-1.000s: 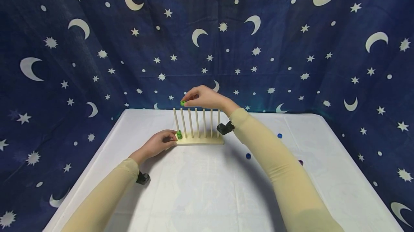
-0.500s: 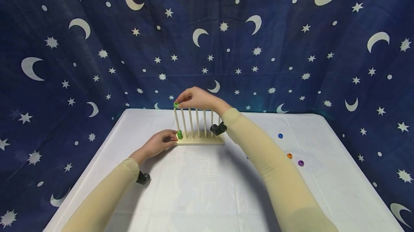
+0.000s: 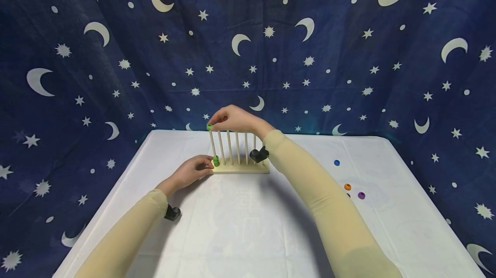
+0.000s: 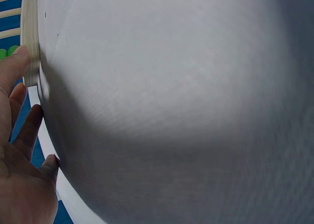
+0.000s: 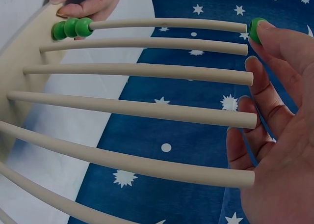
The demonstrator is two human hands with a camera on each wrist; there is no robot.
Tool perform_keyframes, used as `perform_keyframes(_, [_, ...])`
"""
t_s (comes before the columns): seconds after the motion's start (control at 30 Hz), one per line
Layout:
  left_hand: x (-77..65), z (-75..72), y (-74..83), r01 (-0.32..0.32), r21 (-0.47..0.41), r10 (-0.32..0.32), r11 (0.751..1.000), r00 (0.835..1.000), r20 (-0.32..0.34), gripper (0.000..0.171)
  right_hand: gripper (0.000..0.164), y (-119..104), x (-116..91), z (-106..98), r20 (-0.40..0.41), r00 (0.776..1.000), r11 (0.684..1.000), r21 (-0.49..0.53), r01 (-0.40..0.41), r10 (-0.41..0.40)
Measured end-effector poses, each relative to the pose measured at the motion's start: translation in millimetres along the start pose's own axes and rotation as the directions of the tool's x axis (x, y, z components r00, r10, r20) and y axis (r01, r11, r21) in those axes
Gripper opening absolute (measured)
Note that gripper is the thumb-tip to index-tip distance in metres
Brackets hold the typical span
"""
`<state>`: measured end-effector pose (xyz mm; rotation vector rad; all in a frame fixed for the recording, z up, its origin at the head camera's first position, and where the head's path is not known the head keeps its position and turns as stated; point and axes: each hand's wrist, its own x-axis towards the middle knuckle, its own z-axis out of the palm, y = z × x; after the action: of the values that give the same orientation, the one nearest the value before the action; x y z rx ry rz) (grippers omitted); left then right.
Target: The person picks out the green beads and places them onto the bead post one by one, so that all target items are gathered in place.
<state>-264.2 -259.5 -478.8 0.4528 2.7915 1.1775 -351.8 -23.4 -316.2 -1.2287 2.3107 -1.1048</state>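
A pale wooden peg rack [image 3: 240,169] stands on the table with a row of upright pegs. My left hand [image 3: 190,171] grips the left end of its base, thumb in front. Three green beads [image 5: 72,28] are stacked at the foot of the leftmost peg. Above that peg, my right hand [image 3: 237,119] pinches another green bead [image 5: 254,30] between thumb and finger. In the right wrist view this bead is right at the peg's tip; whether the tip has entered its hole cannot be told. The right hand and wrist camera hide parts of the right-hand pegs.
On the white tabletop [image 3: 232,226], loose beads lie right of the right forearm: blue [image 3: 336,162], orange [image 3: 347,186] and purple [image 3: 361,195]. A dark bead [image 3: 348,195] is partly hidden by the sleeve. A dark blue curtain [image 3: 248,75] with moons and stars hangs behind the table.
My right hand has moved left with the green bead, to the top of the leftmost peg. The orange bead has come into view from behind the sleeve. The left hand keeps its hold.
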Motion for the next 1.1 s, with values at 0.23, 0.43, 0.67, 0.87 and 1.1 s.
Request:
perform_keyframes(0.23, [1.6,0.6,-2.3,-0.01,0.007,0.01,1.0,1.0,-0.006,0.006,0.024,3,2,0,0.008,1.0,1.0,-0.001,-0.004,0.004])
perform_keyframes(0.43, [2.5,0.8,-2.3,-0.002,-0.006,0.002,1.0,1.0,0.0,0.006,0.023,5,3,0,0.017,1.0,1.0,-0.003,-0.008,0.008])
perform_keyframes(0.67, [2.0,0.9,-3.6,-0.016,-0.023,0.016,1.0,1.0,-0.004,0.006,0.026,6,3,1,0.018,1.0,1.0,-0.006,-0.017,0.017])
perform_keyframes(0.87, [2.7,0.8,-4.2,-0.023,-0.016,0.023,1.0,1.0,-0.008,0.007,0.03,4,-1,-1,0.006,1.0,1.0,-0.004,-0.023,0.023])
perform_keyframes(1.1, [1.9,0.4,-4.0,-0.005,-0.001,0.005,1.0,1.0,-0.006,0.006,0.027,-1,-11,-9,-0.019,0.999,0.999,0.022,-0.033,0.033])
